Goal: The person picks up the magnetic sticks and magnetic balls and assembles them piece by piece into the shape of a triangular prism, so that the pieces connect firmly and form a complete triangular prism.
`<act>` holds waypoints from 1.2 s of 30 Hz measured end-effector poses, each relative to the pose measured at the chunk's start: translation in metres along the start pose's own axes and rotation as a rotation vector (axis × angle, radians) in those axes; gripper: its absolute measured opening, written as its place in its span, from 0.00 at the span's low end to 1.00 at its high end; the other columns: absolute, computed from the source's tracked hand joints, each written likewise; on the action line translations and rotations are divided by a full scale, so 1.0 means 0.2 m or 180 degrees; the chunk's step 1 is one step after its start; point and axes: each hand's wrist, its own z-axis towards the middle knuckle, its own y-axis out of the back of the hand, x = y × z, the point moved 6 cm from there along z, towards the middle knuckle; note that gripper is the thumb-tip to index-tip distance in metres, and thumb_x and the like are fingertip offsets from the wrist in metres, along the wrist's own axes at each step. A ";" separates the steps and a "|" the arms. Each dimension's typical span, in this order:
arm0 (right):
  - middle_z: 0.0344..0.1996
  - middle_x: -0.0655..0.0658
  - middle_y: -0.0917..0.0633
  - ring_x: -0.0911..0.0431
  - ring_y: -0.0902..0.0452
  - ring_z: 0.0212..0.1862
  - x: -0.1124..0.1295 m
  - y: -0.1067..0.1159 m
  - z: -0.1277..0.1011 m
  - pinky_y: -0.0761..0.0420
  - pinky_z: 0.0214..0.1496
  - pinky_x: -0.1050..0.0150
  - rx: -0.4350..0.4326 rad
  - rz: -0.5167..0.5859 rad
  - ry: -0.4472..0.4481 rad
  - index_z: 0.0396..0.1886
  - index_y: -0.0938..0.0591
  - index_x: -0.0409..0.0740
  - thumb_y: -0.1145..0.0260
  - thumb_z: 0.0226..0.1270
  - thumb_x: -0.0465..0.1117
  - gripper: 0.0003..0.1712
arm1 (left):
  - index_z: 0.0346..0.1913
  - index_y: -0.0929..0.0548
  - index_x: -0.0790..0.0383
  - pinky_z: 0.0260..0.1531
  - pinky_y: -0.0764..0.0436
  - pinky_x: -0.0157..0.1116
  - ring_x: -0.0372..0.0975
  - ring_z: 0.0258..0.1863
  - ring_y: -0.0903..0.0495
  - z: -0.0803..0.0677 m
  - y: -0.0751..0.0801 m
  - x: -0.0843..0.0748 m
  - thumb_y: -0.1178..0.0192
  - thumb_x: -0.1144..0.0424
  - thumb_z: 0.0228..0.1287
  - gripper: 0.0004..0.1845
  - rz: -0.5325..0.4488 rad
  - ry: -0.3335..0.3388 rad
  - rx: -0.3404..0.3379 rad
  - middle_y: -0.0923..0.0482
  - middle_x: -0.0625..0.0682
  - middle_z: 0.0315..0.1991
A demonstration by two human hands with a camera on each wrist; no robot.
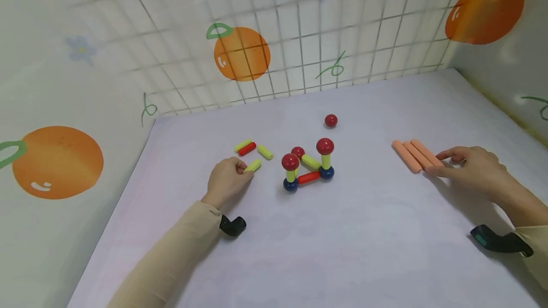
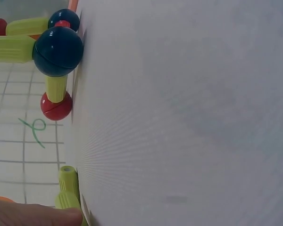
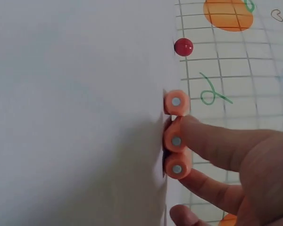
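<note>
- Two hands on the table (image 1: 368, 251) in the head view; left hand (image 1: 227, 180) curls round a yellow stick (image 1: 253, 165) beside the ball-and-stick build (image 1: 307, 165); right hand (image 1: 471, 168) rests loose fingers on three orange sticks (image 1: 414, 155)
- Left wrist: a fingertip (image 2: 33, 214) touches the yellow stick (image 2: 68, 188)
- Right wrist: fingers (image 3: 217, 143) lie on the orange sticks (image 3: 177, 140); red ball (image 3: 183, 47) lies further off

Orange rods (image 1: 414, 155); yellow stick (image 1: 253, 165); red ball (image 1: 331, 120); navy ball (image 1: 290, 185); orange-fruit grid wall (image 1: 241, 53).
</note>
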 end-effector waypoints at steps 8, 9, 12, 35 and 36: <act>0.48 0.21 0.27 0.30 0.34 0.46 -0.03 0.01 0.00 0.36 0.33 0.47 -0.0055 -0.0161 -0.0066 0.52 0.26 0.32 0.41 0.53 0.71 0.47 | 0.39 0.18 0.57 0.30 0.32 0.32 0.41 0.31 0.26 0.00 -0.01 0.01 0.36 0.54 0.53 0.13 0.0010 0.0042 0.0038 0.22 0.48 0.31; 0.48 0.21 0.27 0.30 0.33 0.46 -0.03 0.01 0.00 0.36 0.33 0.47 -0.0051 -0.0161 -0.0061 0.52 0.26 0.32 0.42 0.53 0.72 0.47 | 0.39 0.18 0.57 0.30 0.32 0.32 0.41 0.31 0.26 0.00 -0.01 0.01 0.36 0.54 0.53 0.13 0.0010 0.0047 0.0040 0.22 0.48 0.31; 0.48 0.21 0.27 0.31 0.32 0.45 -0.05 0.01 0.00 0.35 0.35 0.47 -0.0025 -0.0182 -0.0096 0.51 0.26 0.31 0.42 0.53 0.72 0.48 | 0.39 0.18 0.57 0.31 0.32 0.32 0.41 0.32 0.26 -0.01 -0.01 0.00 0.36 0.54 0.53 0.13 0.0005 0.0049 0.0046 0.22 0.48 0.32; 0.44 0.57 0.24 0.59 0.37 0.44 0.55 0.04 -0.13 0.37 0.36 0.62 -0.0394 0.1181 0.0756 0.42 0.16 0.51 0.30 0.53 0.56 0.20 | 0.40 0.17 0.59 0.30 0.32 0.32 0.40 0.32 0.26 0.00 0.00 0.00 0.38 0.58 0.53 0.12 0.0109 0.0032 0.0161 0.22 0.49 0.32; 0.43 0.58 0.24 0.60 0.37 0.44 0.61 0.02 -0.14 0.38 0.38 0.61 -0.0358 0.1250 0.0848 0.41 0.16 0.52 0.30 0.53 0.55 0.18 | 0.40 0.17 0.59 0.30 0.32 0.32 0.40 0.32 0.26 -0.01 0.00 0.00 0.38 0.58 0.53 0.12 0.0102 0.0031 0.0171 0.22 0.49 0.32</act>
